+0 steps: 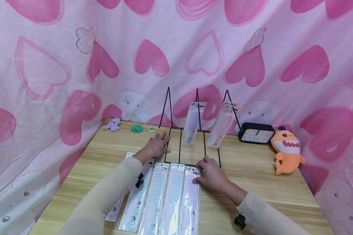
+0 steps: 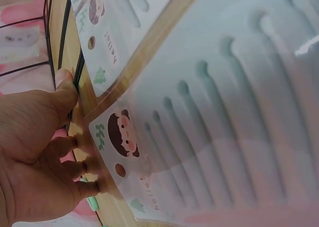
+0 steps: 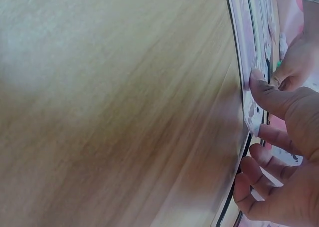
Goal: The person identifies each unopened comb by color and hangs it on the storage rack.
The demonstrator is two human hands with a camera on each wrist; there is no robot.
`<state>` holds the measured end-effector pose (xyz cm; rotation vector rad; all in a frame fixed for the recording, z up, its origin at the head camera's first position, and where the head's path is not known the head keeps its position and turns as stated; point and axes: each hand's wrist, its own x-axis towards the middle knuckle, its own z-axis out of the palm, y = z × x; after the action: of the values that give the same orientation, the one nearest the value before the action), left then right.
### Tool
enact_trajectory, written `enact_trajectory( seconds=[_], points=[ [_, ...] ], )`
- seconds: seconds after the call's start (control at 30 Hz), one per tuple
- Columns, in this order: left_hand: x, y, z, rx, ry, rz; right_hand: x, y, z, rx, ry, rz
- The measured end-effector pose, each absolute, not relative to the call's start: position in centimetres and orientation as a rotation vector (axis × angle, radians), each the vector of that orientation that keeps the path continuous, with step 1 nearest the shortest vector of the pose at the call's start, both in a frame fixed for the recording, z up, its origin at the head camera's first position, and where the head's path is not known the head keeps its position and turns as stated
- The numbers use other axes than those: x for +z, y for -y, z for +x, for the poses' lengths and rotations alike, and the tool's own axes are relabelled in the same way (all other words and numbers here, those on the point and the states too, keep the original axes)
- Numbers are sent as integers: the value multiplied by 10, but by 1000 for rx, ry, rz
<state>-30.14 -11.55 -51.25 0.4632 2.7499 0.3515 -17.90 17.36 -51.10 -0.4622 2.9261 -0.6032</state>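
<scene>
Several clear-packaged combs lie side by side on the table, the rightmost being a purple comb (image 1: 190, 199). My right hand (image 1: 210, 173) is at that package's top corner, its thumb touching the package and its fingers loosely bent and spread. At the left side of a black wire rack (image 1: 179, 147) rests my left hand (image 1: 157, 145), fingers relaxed, thumb at the wire. Beside it in the left wrist view lies a pale green comb (image 2: 209, 127) in its packet. One packaged comb (image 1: 194, 122) hangs from the rack's middle hook, and others (image 1: 222, 125) from the right hook.
Along the back left are a purple plush toy (image 1: 113, 124), a green coiled band (image 1: 137, 128) and a light green ring (image 1: 152, 129). A black clock (image 1: 256, 133) and an orange shark plush (image 1: 286, 150) stand at the right. Heart-patterned cloth (image 1: 151, 58) surrounds the wooden table (image 1: 259, 173).
</scene>
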Motion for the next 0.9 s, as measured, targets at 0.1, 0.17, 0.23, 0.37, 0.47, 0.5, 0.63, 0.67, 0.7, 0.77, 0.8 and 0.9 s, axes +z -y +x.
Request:
enact_trajectory(
  seconds=[0.1,0.17,0.23,0.37,0.47,0.5,0.63,0.67,0.7,0.77,0.8,0.9],
  points=[
    [-524,116,-310,347,-2753,462,-509,-172,-178,-609,-2921,-443],
    [-530,117,-315,346,-2748,451,-508,-171,-176,-638,-2911,-430],
    [-540,118,-322,345,-2750,450,-508,-170,-175,-695,-2893,-423],
    [-547,120,-326,366,-2744,446,-509,-168,-172,-811,-2860,-402],
    [-548,120,-326,374,-2747,456,-508,-166,-171,-887,-2828,-363],
    [-548,120,-326,366,-2747,458,-508,-166,-171,-913,-2815,-347],
    [-553,121,-329,327,-2750,468,-505,-166,-171,-1051,-2760,-262],
    [-554,121,-330,320,-2750,468,-504,-165,-171,-1104,-2741,-234],
    [-555,121,-331,322,-2748,467,-502,-165,-171,-1164,-2719,-206],
    [-555,122,-332,324,-2745,465,-500,-166,-172,-1299,-2666,-152],
    [-555,122,-332,330,-2744,465,-499,-166,-172,-1371,-2636,-125],
    [-549,121,-328,349,-2752,473,-495,-166,-173,-1577,-2541,-41]
  ],
)
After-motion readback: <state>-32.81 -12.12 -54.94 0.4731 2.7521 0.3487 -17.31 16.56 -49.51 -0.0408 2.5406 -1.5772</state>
